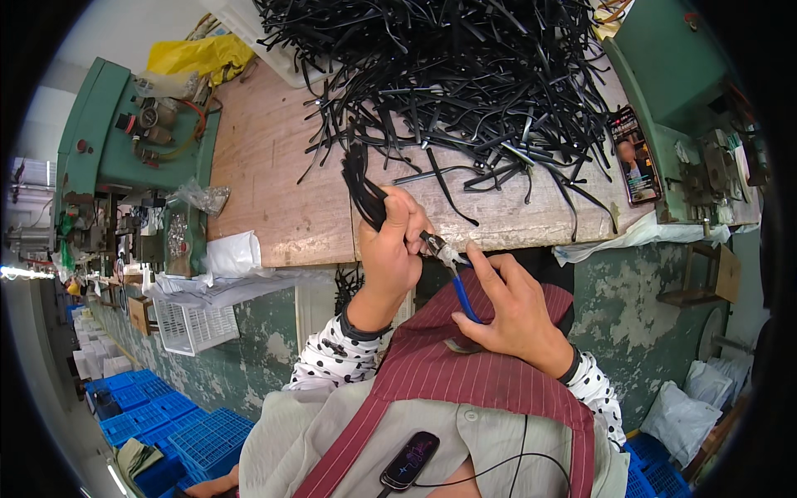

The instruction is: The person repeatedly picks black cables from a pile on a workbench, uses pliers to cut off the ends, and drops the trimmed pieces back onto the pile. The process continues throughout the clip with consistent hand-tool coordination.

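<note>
My left hand point(393, 241) is closed around a bunch of black eyeglass temples point(362, 187), which fan up out of the fist over the near edge of the table. From its other side a dark end of the bunch pokes out, at the jaws of a pair of blue-handled pliers point(459, 286). My right hand point(516, 311) grips these pliers, its index finger stretched along them. Whether the jaws pinch a temple is too small to tell. Beyond both hands lies a big tangled heap of loose black eyeglass temples point(465, 91).
Green machines point(91, 141) flank the wooden table point(266, 158) on the left and right. A phone point(635, 158) leans by the right machine. Below left are a white basket point(195, 325) and blue crates point(212, 440). A yellow bag point(199, 56) lies at the back left.
</note>
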Available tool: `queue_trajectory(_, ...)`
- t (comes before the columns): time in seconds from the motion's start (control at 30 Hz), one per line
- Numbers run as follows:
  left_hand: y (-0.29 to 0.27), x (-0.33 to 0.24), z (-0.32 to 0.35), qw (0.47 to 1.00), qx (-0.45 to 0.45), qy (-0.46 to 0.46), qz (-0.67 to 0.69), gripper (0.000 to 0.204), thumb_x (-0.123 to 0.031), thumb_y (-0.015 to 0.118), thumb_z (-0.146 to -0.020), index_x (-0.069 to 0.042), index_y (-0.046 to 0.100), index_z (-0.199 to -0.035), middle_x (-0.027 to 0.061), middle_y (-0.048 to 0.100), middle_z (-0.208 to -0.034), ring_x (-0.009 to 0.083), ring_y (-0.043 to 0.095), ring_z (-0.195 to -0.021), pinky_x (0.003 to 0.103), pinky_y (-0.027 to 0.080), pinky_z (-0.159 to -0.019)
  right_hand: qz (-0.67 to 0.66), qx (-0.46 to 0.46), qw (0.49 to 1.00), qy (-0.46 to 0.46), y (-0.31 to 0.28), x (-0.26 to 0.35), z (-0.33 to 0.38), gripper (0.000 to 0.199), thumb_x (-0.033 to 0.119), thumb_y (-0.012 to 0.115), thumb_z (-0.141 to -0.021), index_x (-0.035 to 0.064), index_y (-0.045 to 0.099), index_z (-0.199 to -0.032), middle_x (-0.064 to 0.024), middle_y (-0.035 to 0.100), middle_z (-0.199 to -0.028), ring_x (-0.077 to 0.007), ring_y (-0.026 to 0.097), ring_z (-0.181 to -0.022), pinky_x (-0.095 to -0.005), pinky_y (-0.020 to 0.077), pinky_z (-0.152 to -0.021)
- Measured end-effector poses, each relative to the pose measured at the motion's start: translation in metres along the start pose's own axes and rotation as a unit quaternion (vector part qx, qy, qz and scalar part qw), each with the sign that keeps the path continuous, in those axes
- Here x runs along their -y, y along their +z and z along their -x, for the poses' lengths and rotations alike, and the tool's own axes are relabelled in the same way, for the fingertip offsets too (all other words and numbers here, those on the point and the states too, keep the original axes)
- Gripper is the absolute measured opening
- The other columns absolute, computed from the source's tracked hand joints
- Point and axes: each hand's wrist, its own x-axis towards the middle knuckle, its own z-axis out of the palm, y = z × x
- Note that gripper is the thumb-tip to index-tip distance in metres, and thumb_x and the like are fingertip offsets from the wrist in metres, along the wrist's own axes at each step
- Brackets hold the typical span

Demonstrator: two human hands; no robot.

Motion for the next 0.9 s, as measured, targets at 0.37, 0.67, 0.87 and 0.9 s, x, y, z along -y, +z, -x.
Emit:
queue_trajectory(0.37,-0.004,-0.002,-0.002,0.999,-0.037,-0.013,-0.023,0.026,-0.026,0.054,-0.105,-0.001,0.058,-0.111,0.0039,0.057,-0.065,0.0094,0.048,-0.055,0.024,0.039,-0.053,-0.844,0.197,0.464,0.184,0.016,-0.034,0.014,0.085,0.032,0.061,-0.08,-0.0039,0.032,-0.152,-0.0262,0.057,-0.131,-0.0328,0.063,-0.111,-0.0424,0.0482,-0.097)
queue_trajectory(0.67,-0.094,0.051,-0.011,0.874,-0.134,0.194,-0.424,0.026,-0.014,0.061,-0.101,0.002,0.063,-0.121,0.0081,0.07,-0.108,0.0144,0.063,-0.092,0.028,0.049,-0.086,-0.879,0.183,0.415,0.145,0.014,-0.043,0.015,0.079,0.021,0.061,-0.074,-0.0037,0.039,-0.146,-0.0294,0.054,-0.134,-0.0427,0.057,-0.119,-0.0555,0.0458,-0.096)
queue_trajectory(0.87,-0.106,0.058,-0.006,0.925,-0.155,0.042,-0.344,0.025,-0.015,0.062,-0.101,0.0,0.064,-0.121,0.0036,0.069,-0.107,0.0098,0.06,-0.09,0.026,0.049,-0.082,-0.822,0.152,0.523,0.165,0.008,-0.047,0.01,0.068,0.012,0.061,-0.075,-0.0037,0.046,-0.14,-0.0199,0.062,-0.115,-0.0298,0.063,-0.091,-0.0437,0.0506,-0.082)
queue_trajectory(0.9,-0.103,0.055,-0.004,0.929,-0.166,0.017,-0.331,0.025,-0.014,0.062,-0.101,0.0,0.064,-0.121,0.0034,0.069,-0.107,0.0094,0.059,-0.09,0.026,0.049,-0.082,-0.749,0.138,0.62,0.189,0.002,-0.05,0.004,0.065,0.012,0.062,-0.077,-0.0034,0.048,-0.139,-0.0183,0.062,-0.115,-0.0282,0.063,-0.09,-0.0413,0.0513,-0.081)
